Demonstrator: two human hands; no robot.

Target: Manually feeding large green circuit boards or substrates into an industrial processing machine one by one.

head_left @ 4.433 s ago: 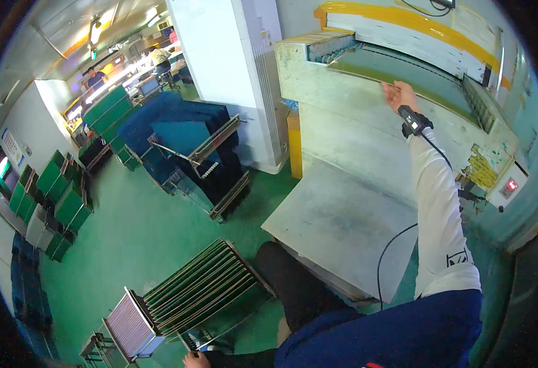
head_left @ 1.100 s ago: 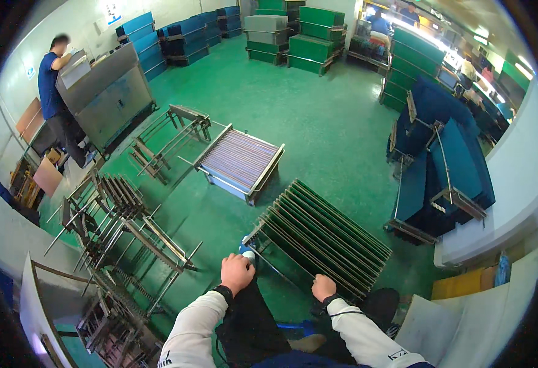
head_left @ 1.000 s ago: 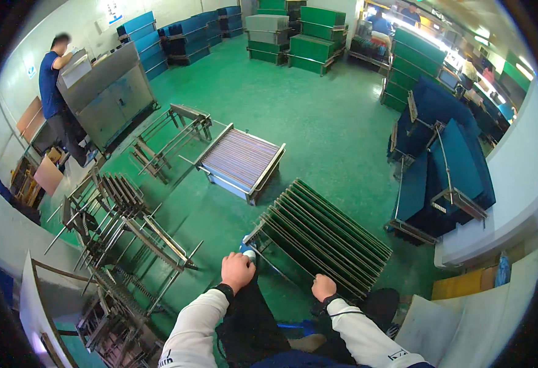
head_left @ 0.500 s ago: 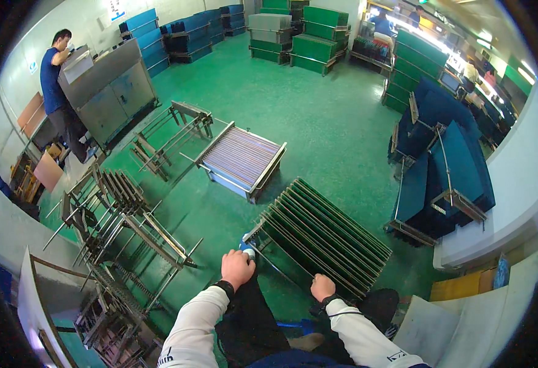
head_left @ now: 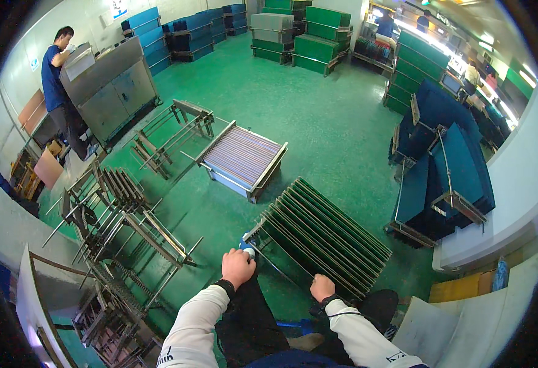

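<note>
Just in front of me on the floor stands a metal rack point(head_left: 253, 233) with several green panels point(head_left: 327, 236) upright in slots, their edges facing up. My left hand point(head_left: 238, 268) is closed above my knee, close to the rack's left corner; what its fingers hold, if anything, is hidden. My right hand point(head_left: 322, 287) is closed at the near edge of the closest panel. Whether it grips that panel or only rests beside it, I cannot tell. A dark band circles each wrist over white sleeves.
Beyond stands another rack point(head_left: 244, 161) with pale-edged panels. Bare metal frames point(head_left: 122, 208) crowd the left. Blue panels in racks point(head_left: 459, 165) line the right wall, green stacks point(head_left: 321, 40) the back. A person point(head_left: 57, 80) stands by a metal cabinet point(head_left: 112, 89); others are far right.
</note>
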